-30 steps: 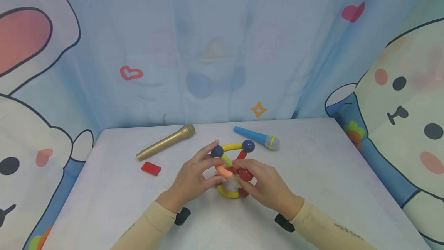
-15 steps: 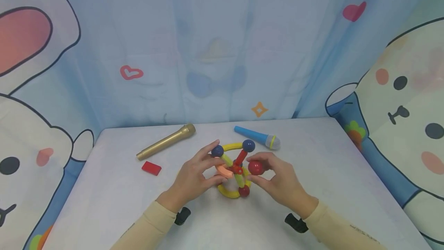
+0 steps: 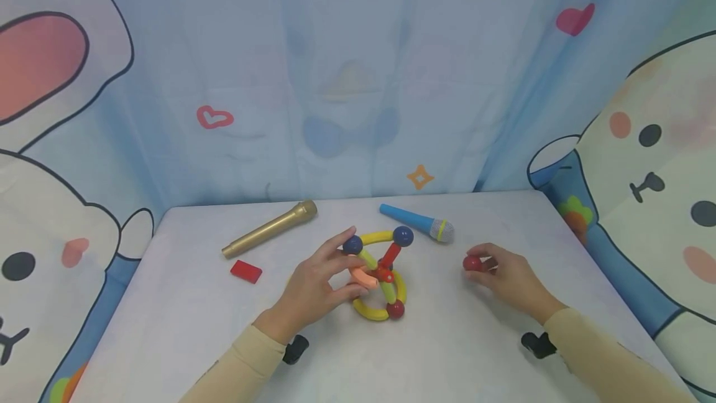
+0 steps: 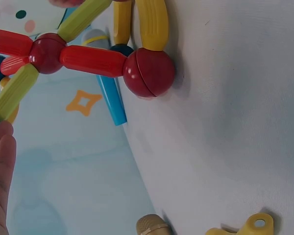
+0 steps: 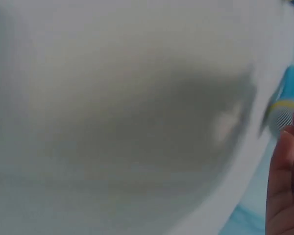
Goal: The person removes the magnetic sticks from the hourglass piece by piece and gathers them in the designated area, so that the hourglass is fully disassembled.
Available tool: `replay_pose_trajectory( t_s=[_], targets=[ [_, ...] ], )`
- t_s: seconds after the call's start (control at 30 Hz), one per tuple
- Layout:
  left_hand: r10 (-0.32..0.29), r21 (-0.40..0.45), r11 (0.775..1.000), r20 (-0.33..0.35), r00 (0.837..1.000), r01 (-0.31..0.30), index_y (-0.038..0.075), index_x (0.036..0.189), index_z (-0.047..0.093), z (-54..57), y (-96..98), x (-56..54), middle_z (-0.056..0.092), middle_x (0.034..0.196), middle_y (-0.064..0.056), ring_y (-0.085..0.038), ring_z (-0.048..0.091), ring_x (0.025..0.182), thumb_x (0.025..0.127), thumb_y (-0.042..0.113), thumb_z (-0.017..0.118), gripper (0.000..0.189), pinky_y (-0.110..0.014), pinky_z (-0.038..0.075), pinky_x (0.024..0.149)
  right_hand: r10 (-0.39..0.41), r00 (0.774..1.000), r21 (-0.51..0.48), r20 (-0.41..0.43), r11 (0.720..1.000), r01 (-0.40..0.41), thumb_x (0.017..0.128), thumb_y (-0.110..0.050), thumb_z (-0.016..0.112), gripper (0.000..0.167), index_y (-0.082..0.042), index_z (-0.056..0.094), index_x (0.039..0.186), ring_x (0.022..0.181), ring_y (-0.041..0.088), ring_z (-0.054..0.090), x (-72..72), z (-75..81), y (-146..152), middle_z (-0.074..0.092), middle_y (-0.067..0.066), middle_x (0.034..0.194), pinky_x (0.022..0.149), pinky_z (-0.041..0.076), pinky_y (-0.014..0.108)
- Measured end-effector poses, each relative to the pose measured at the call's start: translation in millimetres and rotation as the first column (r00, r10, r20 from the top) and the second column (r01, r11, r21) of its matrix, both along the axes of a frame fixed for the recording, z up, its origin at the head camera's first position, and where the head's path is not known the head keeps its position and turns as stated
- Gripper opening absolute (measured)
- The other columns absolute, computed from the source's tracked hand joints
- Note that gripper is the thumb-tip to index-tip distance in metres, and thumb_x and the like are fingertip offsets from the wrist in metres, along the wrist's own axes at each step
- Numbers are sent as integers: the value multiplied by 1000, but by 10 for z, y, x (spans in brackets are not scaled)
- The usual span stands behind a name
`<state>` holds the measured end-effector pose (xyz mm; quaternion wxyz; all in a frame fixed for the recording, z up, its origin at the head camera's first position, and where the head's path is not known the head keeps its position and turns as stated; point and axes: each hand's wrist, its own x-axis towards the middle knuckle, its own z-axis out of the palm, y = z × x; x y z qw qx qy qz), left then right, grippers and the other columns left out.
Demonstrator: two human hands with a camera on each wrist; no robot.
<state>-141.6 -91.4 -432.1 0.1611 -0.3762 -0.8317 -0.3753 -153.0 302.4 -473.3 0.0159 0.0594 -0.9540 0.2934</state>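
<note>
In the head view my left hand (image 3: 316, 282) holds a frame of magnetic sticks and balls (image 3: 392, 255), with fingers at a blue ball (image 3: 353, 245) and an orange curved stick (image 3: 363, 277). The frame joins red, yellow and yellow-green sticks, and its base rests on the table. The left wrist view shows a red corner ball (image 4: 149, 72) and a red stick (image 4: 94, 60) up close. Well to the right, my right hand (image 3: 513, 275) pinches a loose red ball (image 3: 472, 264) between thumb and fingers. Only that ball's edge appears in the right wrist view.
A gold microphone (image 3: 270, 229) and a red block (image 3: 246, 271) lie at the left of the white table (image 3: 436, 353). Behind the frame lies a blue microphone (image 3: 416, 222). A yellow piece with a hole (image 4: 259, 224) shows in the left wrist view. A curtain hangs behind.
My right hand has drawn the red ball away from the frame and carried it right across the table. My left hand has stayed at the frame.
</note>
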Motion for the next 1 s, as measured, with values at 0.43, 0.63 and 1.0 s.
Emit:
replay_pose_trajectory(
  t_s=[0.43,0.63,1.0],
  targets=[
    [-8,19,1000,23,1000,7,17,113,73,20,-1,16,37,156,4,-12,63,112,77,31,86,40,-27,53,91,-27,999,29,38,999,25,90,-21,77,56,-6,51,137,109,37,59,-304,-204,127,58,20,130,91,51,55],
    [-8,21,1000,50,999,7,17,113,73,35,-5,29,37,156,3,-12,63,112,78,33,85,40,-28,53,91,-22,998,60,52,998,19,88,-23,78,61,-6,51,140,107,35,60,-317,-231,143,59,19,130,90,52,55],
    [3,13,1000,68,998,-4,17,113,73,44,8,27,36,156,5,-12,62,115,79,33,85,39,-29,52,93,-40,997,78,70,996,34,87,-26,79,70,-5,44,145,107,36,59,-339,-263,193,54,21,135,90,51,56]
  ],
)
